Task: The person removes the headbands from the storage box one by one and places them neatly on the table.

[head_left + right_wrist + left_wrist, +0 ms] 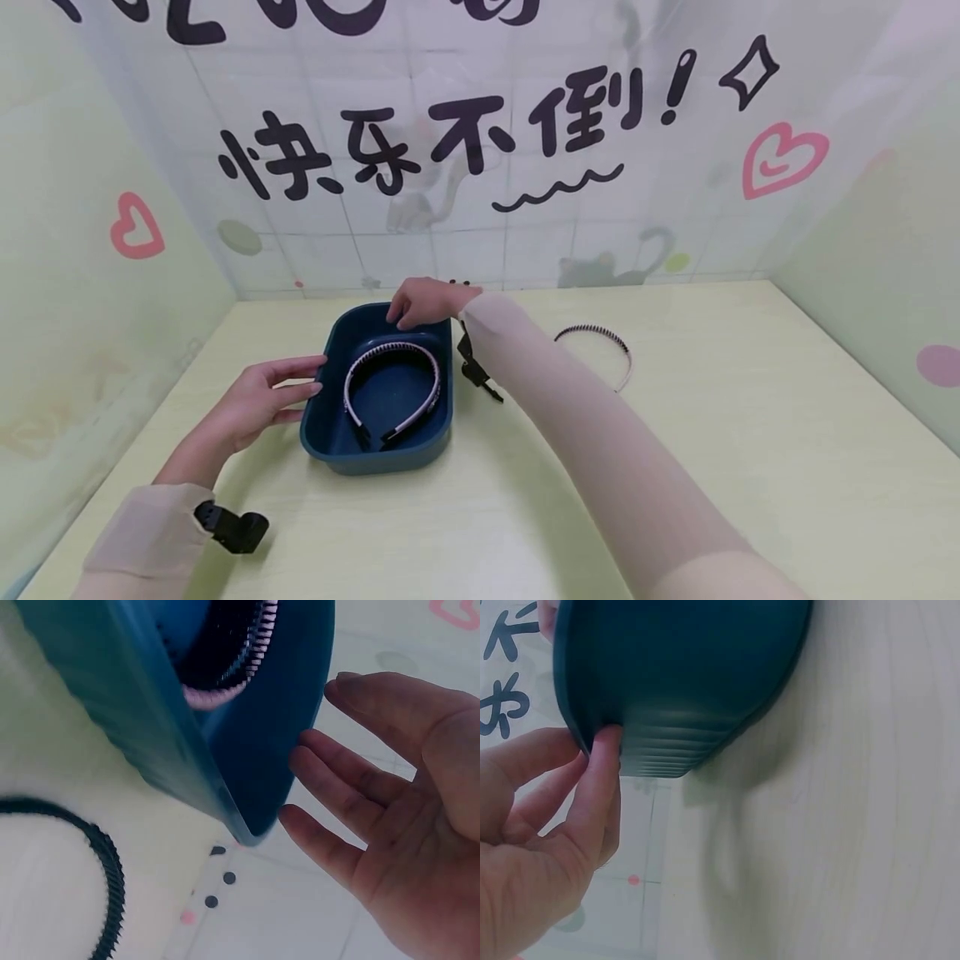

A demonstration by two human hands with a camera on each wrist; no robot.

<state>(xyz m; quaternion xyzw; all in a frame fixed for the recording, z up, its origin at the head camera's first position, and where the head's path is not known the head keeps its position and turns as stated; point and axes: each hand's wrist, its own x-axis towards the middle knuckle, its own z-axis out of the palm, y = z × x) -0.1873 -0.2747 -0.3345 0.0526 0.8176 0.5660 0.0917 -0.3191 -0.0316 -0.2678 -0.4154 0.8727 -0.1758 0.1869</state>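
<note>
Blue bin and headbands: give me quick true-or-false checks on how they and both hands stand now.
1. The pale-toothed headband lies inside the blue bin. True.
2. Its two ends point toward the far wall. False: they point to the near side, toward the person.
3. The left hand's fingers touch the blue bin's left side. True.
4. The right hand grips a headband. False: it holds nothing, its fingers at the blue bin's far end.
5. The dark-toothed headband lies on the tabletop, right of the blue bin. True.
</note>
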